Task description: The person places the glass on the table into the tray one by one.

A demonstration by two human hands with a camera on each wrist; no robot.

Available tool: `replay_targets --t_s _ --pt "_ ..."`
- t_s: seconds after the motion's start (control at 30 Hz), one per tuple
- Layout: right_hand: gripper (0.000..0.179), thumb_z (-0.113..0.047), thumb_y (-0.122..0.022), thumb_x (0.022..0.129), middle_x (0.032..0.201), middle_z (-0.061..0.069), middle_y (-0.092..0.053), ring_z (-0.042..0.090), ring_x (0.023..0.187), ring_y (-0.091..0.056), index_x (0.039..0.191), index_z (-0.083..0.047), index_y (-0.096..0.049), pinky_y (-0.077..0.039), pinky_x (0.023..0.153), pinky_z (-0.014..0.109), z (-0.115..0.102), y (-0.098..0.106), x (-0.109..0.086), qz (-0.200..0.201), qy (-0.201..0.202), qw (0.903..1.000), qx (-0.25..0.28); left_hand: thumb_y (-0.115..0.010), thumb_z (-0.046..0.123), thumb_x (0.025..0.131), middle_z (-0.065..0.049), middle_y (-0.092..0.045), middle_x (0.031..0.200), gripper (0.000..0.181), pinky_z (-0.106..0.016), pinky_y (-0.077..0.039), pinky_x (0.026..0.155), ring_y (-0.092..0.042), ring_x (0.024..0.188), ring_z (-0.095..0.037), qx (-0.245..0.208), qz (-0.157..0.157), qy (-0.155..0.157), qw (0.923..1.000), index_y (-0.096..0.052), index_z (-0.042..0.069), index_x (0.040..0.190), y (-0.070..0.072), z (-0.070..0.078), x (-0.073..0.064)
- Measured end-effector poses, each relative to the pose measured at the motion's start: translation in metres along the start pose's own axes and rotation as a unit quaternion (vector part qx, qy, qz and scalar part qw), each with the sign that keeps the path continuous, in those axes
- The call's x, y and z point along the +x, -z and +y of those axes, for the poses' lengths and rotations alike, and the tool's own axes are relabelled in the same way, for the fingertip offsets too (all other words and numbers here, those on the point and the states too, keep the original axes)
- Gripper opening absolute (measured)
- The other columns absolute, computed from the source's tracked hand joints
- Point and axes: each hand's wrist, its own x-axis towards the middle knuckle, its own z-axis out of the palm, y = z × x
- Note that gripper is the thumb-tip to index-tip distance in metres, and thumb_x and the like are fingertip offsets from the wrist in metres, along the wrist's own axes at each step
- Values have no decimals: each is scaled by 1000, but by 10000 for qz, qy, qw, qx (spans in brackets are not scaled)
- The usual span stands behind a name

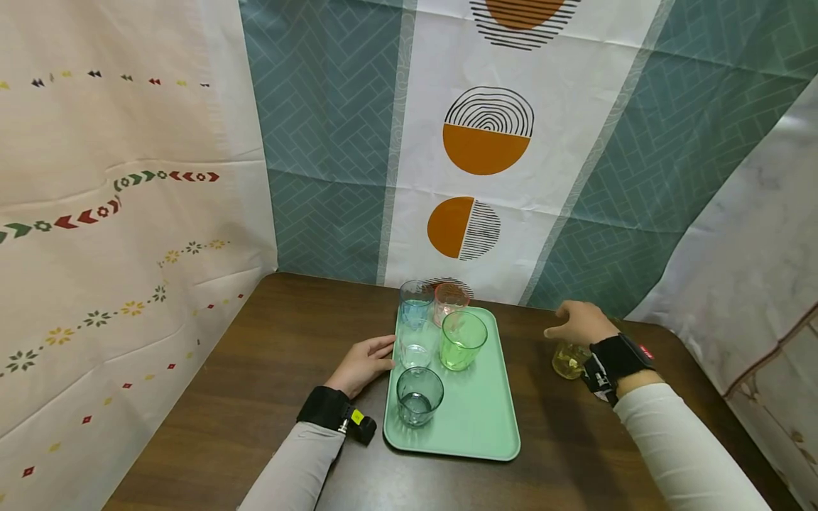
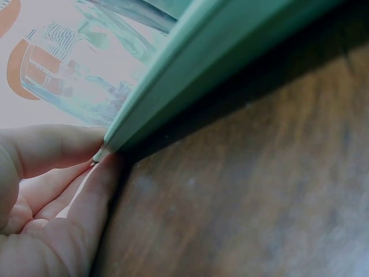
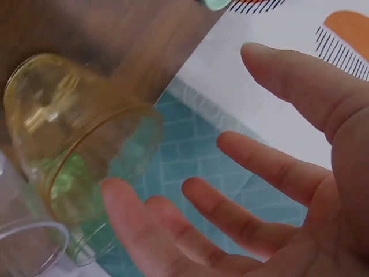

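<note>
Tray (image 1: pixel 474 419), pale green, round-cornered

Soft light is bathing the table (image 1: pixel 249 387), pale glare lying on its near side and shadow falling right of the tray (image 1: pixel 476 419); in the left wrist view, cloth (image 2: pixel 37 112) is washing out, the table blurring.

A person's left arm (image 1: pixel 295 461), sleeved in pale cloth, stretches up from the bottom edge of the head view, the left hand (image 1: pixel 363 363) near lower center, its fingertips (image 2: pixel 86 144) pinching at left in the left wrist view. The right arm (image 1: pixel 690 443) extends from the lower right; the right hand (image 1: pixel 584 323) holds its thumb (image 3: pixel 294 78) and fingers (image 3: pixel 242 219) spread, gently curved.
</note>
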Motion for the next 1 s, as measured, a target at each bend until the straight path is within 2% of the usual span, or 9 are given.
replay_targets --t_s 0.07,0.2,0.27,0.33,0.57,0.63,1.0 --pt "62 -31 -69 84 116 42 -52 44 88 -58 119 17 -51 -54 69 51 4 2 -3 -85 -85 9999 1 -61 -8 86 -20 -42 147 56 -46 -43 104 -39 134 -29 -21 -1 19 10000 -45 0 140 0 0 0" --pt "64 -31 -67 86 118 45 -47 39 81 -59 122 18 -47 -56 52 40 12 2 -7 -283 -340 9989 169 -60 -9 86 -21 -42 146 56 -46 -43 104 -40 134 -29 -57 -10 27 10000 -45 0 140 0 0 0" --pt "65 -31 -67 86 119 45 -46 40 81 -59 123 18 -46 -56 49 37 15 1 -8 -321 -411 9984 228 -60 -9 86 -21 -42 146 56 -46 -43 104 -40 134 -29 -44 -13 21 10000 -45 -1 140 0 0 0" --pt "65 -31 -67 86 119 45 -46 43 85 -58 122 19 -47 -57 51 38 18 0 -7 -317 -392 9985 199 -60 -9 86 -21 -42 146 56 -46 -43 104 -40 134 -29 -39 -13 16 10000 -45 0 140 0 0 -1" --pt "66 -33 -69 84 116 43 -51 56 101 -50 118 20 -50 -51 76 58 20 -3 -5 -245 -323 9991 -117 -60 -9 86 -20 -43 146 57 -46 -43 104 -40 134 -29 -14 -8 -11 10000 -45 1 140 0 -1 0" --pt "66 -33 -70 83 116 43 -52 57 103 -49 117 20 -50 -49 79 61 20 -4 -4 -238 -328 9991 -155 -60 -9 86 -21 -42 146 57 -46 -44 104 -40 134 -30 -13 -19 -26 10000 -44 0 140 0 -1 0" --pt "56 -28 -70 82 110 41 -56 55 95 -54 113 16 -52 -49 76 63 27 -10 -1 -239 -469 9982 -292 -60 -8 87 -21 -41 147 57 -46 -43 104 -38 135 -30 -5 -71 10 10000 -43 1 141 0 -1 1"
